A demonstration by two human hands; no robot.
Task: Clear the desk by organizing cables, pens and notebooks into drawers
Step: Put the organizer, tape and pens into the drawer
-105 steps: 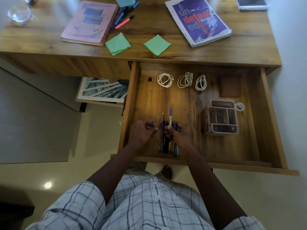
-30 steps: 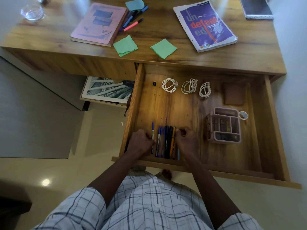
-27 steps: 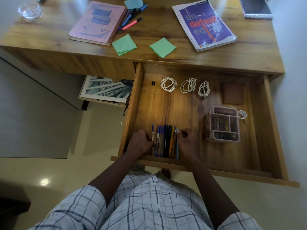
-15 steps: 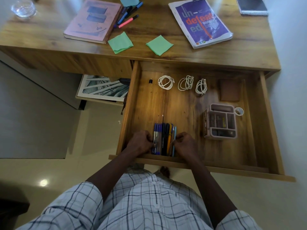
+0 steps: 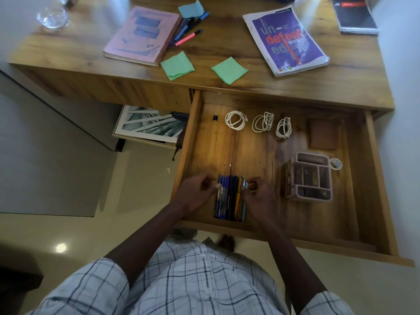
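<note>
Dim, soft blur, curved wide-angle edges

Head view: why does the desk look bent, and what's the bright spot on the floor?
Head view: the wide-angle lens bows the desk edges; the floor spot is glare on glossy tiles; the left hand and right hand look slightly blurred at the pens.

One camera worn on the head looks forward and steeply down from above the person's chest, and its wide lens bows straight edges near the corners. The shirt [image 5: 193, 287] fills the bottom, closest to the lens. Both forearms reach away to the left hand [image 5: 195, 194] and right hand [image 5: 259, 197] flanking the pens [image 5: 229, 198] near mid-frame. The open drawer [image 5: 261, 151] spans the middle, the desk [image 5: 216, 42] lies farthest along the top, and the floor [image 5: 141, 189] is at the left
</note>
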